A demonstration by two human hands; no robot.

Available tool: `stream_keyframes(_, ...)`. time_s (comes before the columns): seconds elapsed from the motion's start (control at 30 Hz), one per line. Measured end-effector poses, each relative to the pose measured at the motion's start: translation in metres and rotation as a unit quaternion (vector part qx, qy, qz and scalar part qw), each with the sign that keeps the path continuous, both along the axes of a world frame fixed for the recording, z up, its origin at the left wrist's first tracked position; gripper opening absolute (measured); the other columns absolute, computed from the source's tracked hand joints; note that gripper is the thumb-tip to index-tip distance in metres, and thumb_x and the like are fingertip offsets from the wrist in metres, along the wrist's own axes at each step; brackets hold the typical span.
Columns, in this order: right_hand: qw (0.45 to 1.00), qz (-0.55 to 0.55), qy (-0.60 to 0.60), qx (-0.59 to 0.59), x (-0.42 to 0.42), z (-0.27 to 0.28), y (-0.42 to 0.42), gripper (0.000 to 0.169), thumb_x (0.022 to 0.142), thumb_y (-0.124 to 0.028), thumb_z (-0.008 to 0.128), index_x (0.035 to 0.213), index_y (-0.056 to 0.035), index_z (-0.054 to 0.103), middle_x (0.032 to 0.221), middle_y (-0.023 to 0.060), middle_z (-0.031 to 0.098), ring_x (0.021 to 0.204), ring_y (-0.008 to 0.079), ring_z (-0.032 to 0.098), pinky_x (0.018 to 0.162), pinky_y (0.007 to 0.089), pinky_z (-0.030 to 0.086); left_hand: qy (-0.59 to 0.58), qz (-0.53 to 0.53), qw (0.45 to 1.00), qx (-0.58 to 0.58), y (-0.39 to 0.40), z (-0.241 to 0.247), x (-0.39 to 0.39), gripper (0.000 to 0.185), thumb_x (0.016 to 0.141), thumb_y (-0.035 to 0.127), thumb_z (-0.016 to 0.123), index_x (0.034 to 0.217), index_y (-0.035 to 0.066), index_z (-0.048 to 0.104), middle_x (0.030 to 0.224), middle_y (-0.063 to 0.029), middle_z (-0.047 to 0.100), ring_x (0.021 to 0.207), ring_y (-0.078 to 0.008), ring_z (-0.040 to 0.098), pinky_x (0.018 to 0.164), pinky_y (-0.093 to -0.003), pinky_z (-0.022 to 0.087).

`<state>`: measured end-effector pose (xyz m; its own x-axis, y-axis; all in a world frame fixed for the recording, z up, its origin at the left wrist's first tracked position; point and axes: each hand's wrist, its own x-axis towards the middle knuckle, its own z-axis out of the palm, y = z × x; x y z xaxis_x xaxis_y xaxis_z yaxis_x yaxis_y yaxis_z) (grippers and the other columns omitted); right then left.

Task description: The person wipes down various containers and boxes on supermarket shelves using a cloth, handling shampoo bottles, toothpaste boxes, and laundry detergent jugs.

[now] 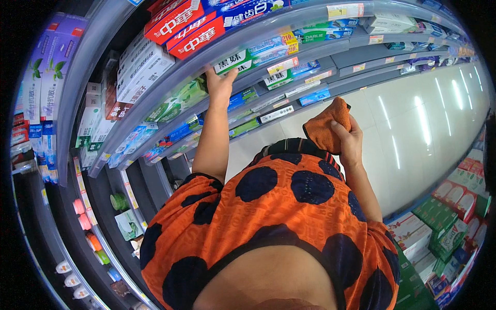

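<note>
My left hand (220, 90) reaches into a shelf and grips the near end of stacked green-and-white toothpaste boxes (242, 66). The thumb lies against their front, while the other fingers are partly hidden at the end. Beside that hand, to the left, lie green toothpaste boxes (180, 101). My right hand (350, 141) holds a folded orange-brown cloth (327, 126) with a dark edge, away from the shelves and over the floor.
Red toothpaste boxes (197, 40) fill the shelf above. White boxes (145, 64) stand at left. Price tags line the shelf edges (341, 11). Lower-left shelves carry small containers (93, 242). Pale tiled floor (391, 112) runs along the aisle, with stacked cartons (438, 219) at right.
</note>
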<state>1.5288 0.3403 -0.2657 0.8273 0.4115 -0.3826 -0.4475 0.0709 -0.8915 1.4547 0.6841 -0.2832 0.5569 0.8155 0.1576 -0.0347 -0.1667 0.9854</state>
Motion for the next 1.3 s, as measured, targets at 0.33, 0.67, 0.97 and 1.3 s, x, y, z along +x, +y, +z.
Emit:
stream_keyframes(0.33, 0.998, 0.053, 0.002, 0.019, 0.009, 0.003, 0.008, 0.039, 0.084, -0.005, 0.064, 0.121, 0.0041, 0.055, 0.107, 0.0107, 0.063, 0.096, 0.0188, 0.062, 0.085, 0.0307, 0.051, 0.208, 0.007, 0.973, 0.097, 0.019, -0.007, -0.011, 0.057, 0.07, 0.004, 0.079, 0.121, 0.0, 0.054, 0.12, -0.0128, 0.059, 0.111, -0.0223, 0.057, 0.093, -0.0348, 0.045)
stream_keyframes(0.67, 0.998, 0.062, 0.011, 0.017, 0.014, 0.005, 0.014, 0.039, 0.084, -0.008, 0.063, 0.12, 0.0047, 0.057, 0.106, 0.0102, 0.064, 0.094, 0.0176, 0.061, 0.084, 0.0301, 0.049, -0.029, -0.099, 0.995, -0.004, -0.005, 0.031, -0.017, 0.059, 0.073, 0.002, 0.076, 0.124, 0.002, 0.049, 0.115, -0.0102, 0.06, 0.106, -0.0206, 0.059, 0.094, -0.0338, 0.046)
stream_keyframes(0.97, 0.922, 0.052, -0.351, -0.152, 0.044, 0.011, 0.028, 0.042, 0.077, -0.01, 0.068, 0.117, 0.0014, 0.059, 0.115, 0.0148, 0.061, 0.102, 0.028, 0.061, 0.089, 0.0338, 0.048, 0.071, 0.006, 0.984, 0.163, -0.075, 0.043, -0.024, 0.058, 0.067, 0.01, 0.084, 0.117, 0.0, 0.056, 0.103, -0.0137, 0.068, 0.094, -0.0166, 0.064, 0.082, -0.0308, 0.052)
stream_keyframes(1.3, 0.678, 0.164, -0.694, -0.179, 0.02, 0.095, 0.102, 0.032, 0.072, -0.012, 0.066, 0.103, -0.0189, 0.065, 0.113, 0.0012, 0.059, 0.089, 0.0297, 0.06, 0.065, 0.038, 0.056, 0.02, 0.01, 0.92, 0.392, -0.113, 0.062, -0.029, 0.051, 0.061, 0.007, 0.085, 0.106, 0.0, 0.062, 0.108, -0.0177, 0.064, 0.098, -0.0322, 0.065, 0.084, -0.0366, 0.052)
